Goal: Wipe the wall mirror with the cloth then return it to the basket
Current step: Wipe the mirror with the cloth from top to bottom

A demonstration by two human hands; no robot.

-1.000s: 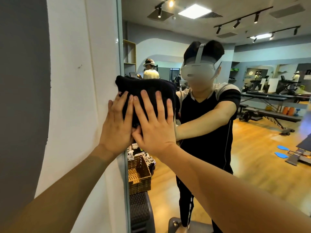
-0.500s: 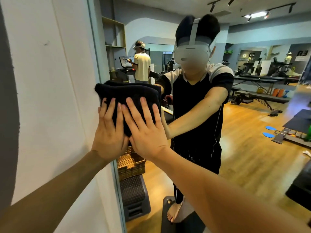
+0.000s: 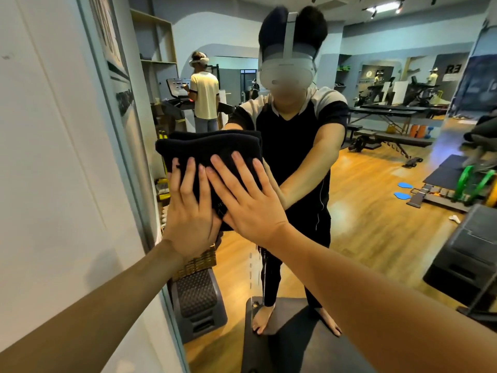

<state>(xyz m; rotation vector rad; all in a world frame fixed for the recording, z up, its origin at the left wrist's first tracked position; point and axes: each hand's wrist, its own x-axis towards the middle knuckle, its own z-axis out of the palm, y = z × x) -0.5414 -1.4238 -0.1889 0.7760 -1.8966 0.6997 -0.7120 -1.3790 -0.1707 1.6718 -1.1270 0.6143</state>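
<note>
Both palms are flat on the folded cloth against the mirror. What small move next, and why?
Probably slide the cloth sideways to the right under both hands. The left hand and right hand press it flat near the mirror's left edge, so most of the glass lies to the right, unwiped.

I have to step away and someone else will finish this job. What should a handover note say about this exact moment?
Left hand: flat, fingers spread, pressing the dark folded cloth against the wall mirror.
Right hand: the same, beside the left, thumbs close.
Cloth sits near the mirror's left edge, about chest height.
Woven basket: seen low in the reflection, below the hands, on a dark step.
Done: wiping is under way.
Left: wipe the remaining glass, then put the cloth back in the basket.
</note>
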